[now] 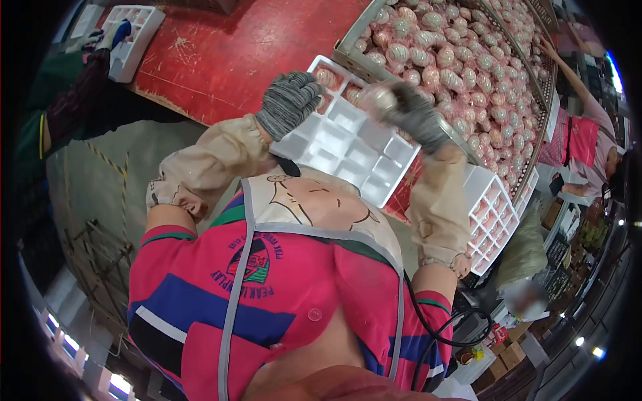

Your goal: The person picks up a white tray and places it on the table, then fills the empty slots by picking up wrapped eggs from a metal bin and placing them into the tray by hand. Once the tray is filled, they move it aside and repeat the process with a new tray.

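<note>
A white compartment tray (332, 144) lies at the red table's near edge, with a few wrapped round items (326, 77) in its far row. My left hand (289, 105), in a grey glove, is at the tray's far left corner, its fingers curled and their tips hidden. Over the tray's far right side my right hand (418, 115), also gloved and blurred by motion, has its fingers closed on a wrapped item (380, 103). Beyond it stands a large bin (347, 50) heaped with similar items in pinkish net wrapping.
A red table (200, 53) extends to the left, where a co-worker's gloved hand (122, 32) touches another white tray (137, 43). At the right are a filled white tray (491, 217) and a person in pink (582, 140) beside the bin. A black cable (461, 341) hangs near my right arm.
</note>
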`<state>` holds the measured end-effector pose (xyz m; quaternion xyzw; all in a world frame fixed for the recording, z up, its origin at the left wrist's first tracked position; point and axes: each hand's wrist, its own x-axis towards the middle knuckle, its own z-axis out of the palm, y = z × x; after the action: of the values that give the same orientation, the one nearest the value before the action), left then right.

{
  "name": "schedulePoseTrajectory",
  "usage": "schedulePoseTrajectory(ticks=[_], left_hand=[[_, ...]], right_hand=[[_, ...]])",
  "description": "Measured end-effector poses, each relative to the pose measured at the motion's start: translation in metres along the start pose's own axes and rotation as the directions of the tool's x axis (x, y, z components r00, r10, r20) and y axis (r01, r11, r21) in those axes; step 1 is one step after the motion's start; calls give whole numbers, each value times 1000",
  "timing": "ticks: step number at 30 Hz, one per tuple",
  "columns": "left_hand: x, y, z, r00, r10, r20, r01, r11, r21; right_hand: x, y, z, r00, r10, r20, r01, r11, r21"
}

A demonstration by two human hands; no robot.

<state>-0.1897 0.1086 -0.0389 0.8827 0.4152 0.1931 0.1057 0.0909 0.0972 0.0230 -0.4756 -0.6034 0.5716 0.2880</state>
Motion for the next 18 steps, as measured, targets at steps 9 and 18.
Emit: schedulePoseTrajectory(ticks=[9,18], left_hand=[[6,15,40,987,66,147,-27,967,-253],[12,17,52,969,76,235,-33,982,-184]], right_hand=[[-18,52,51,972,-227,-62,70,530,-845],[-25,68,69,989,-67,-131,-75,536,-841]])
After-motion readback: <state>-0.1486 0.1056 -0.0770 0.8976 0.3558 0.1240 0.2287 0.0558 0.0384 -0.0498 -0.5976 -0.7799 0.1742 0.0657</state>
